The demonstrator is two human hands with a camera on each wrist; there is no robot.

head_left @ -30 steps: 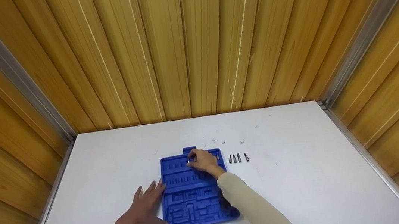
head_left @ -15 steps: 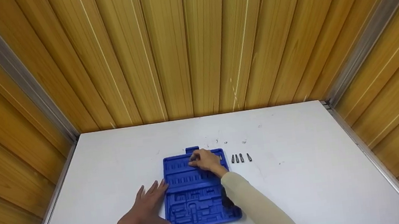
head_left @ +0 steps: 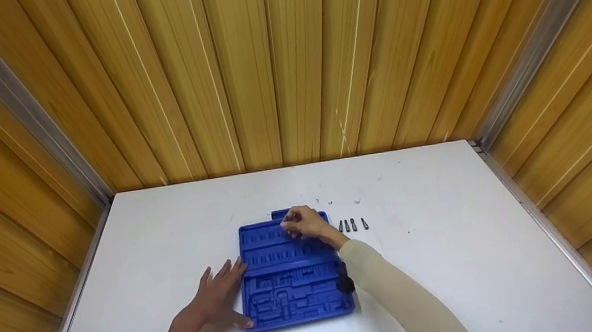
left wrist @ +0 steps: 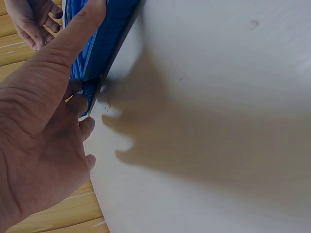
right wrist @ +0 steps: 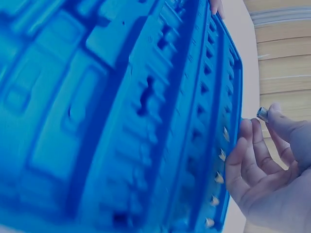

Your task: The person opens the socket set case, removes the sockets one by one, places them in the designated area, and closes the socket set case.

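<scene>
Since half a second ago, my right hand (head_left: 308, 223) has shifted slightly toward the far edge of the case (head_left: 285, 267). That case lies open on the table (head_left: 446, 260); five seated bits (right wrist: 219, 177) show in its far row, with bare slots further along. I pinch one more, the held bit (right wrist: 262, 114), at my right fingertips, clear of the row, the other fingers bent beside the rim. Four loose bits (head_left: 353, 224) lie on the table, right of the case. By that count, I'd judge the filling about midway, with those four and the held one left. My left hand (head_left: 216, 298) grips nothing, fingers spread, touching the case's left edge.
</scene>
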